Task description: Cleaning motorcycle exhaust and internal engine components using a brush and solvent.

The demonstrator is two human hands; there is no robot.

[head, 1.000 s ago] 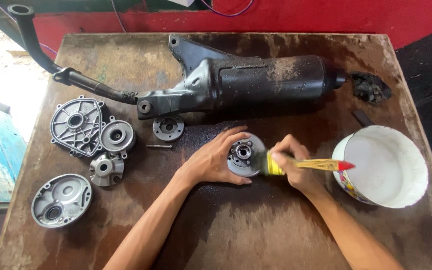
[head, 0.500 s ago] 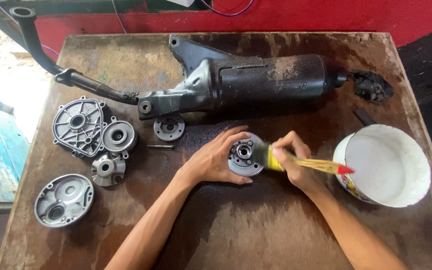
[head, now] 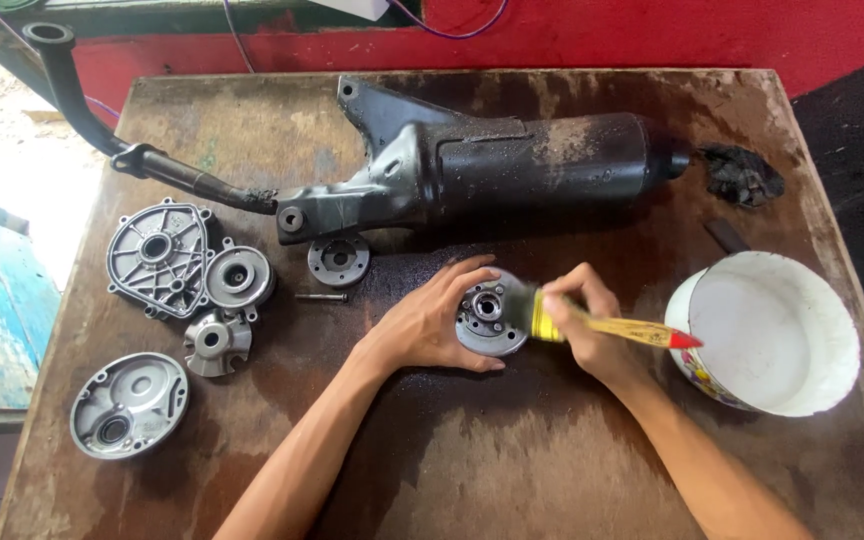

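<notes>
Near the middle of the frame, the left hand [head: 430,325] cups a round metal hub [head: 489,318] flat on the wooden table [head: 552,470], fingers curled loosely round its rim. The right hand [head: 584,325] is closed on a yellow-handled paintbrush [head: 602,326], whose bristles seem to touch the hub's right edge, though the fingers partly hide it. Just right sits a white enamel bowl [head: 772,335]. A black exhaust muffler [head: 492,170] lies across the top; grey engine covers [head: 157,255] lie at left.
</notes>
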